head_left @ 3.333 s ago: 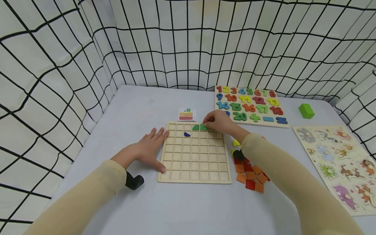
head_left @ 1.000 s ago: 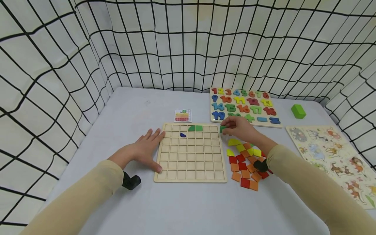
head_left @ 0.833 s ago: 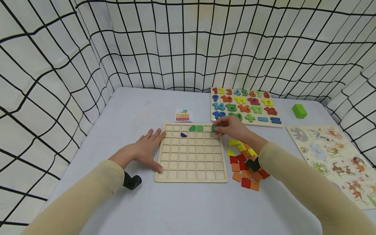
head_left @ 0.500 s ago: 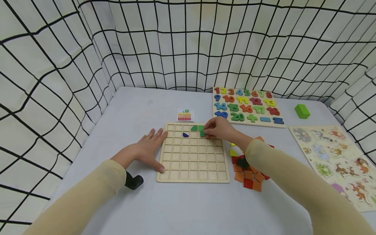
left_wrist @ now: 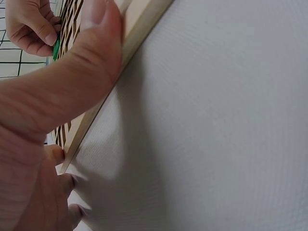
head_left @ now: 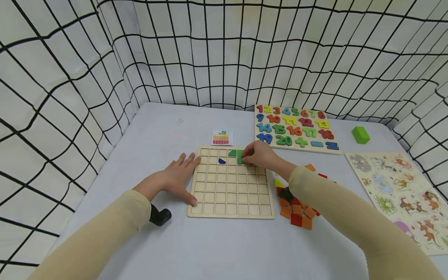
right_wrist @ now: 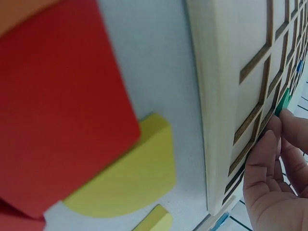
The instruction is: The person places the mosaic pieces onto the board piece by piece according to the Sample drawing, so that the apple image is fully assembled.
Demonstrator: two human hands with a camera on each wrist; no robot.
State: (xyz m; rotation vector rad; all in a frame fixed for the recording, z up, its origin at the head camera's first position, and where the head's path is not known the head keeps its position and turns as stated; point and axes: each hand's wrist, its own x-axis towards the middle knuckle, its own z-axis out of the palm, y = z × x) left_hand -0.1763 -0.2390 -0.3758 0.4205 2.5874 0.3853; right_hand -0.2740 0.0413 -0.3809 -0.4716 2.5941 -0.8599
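Note:
A pale wooden grid board (head_left: 231, 199) lies flat on the white table. My left hand (head_left: 175, 181) rests along its left edge with fingers spread; in the left wrist view the thumb (left_wrist: 98, 48) lies on the rim. My right hand (head_left: 262, 155) pinches a small green tile (head_left: 239, 160) over a cell in the board's second row, its right part hidden by my fingers. In the right wrist view that tile (right_wrist: 284, 101) appears tilted against the grid. Just above it, a rounded green tile (head_left: 232, 153) and another green one sit in the top row. A blue piece (head_left: 222, 161) lies to the left.
A small pattern card (head_left: 222, 138) lies behind the board. Loose red, orange and yellow tiles (head_left: 296, 220) are piled to its right, under my right forearm. Farther out are a number puzzle (head_left: 297, 128), a green block (head_left: 360, 135) and an animal puzzle (head_left: 395, 194).
My right hand leaves the top row, goes right, then returns leftward over the board with another green tile, now at a second-row cell. The left hand stays on the board's edge.

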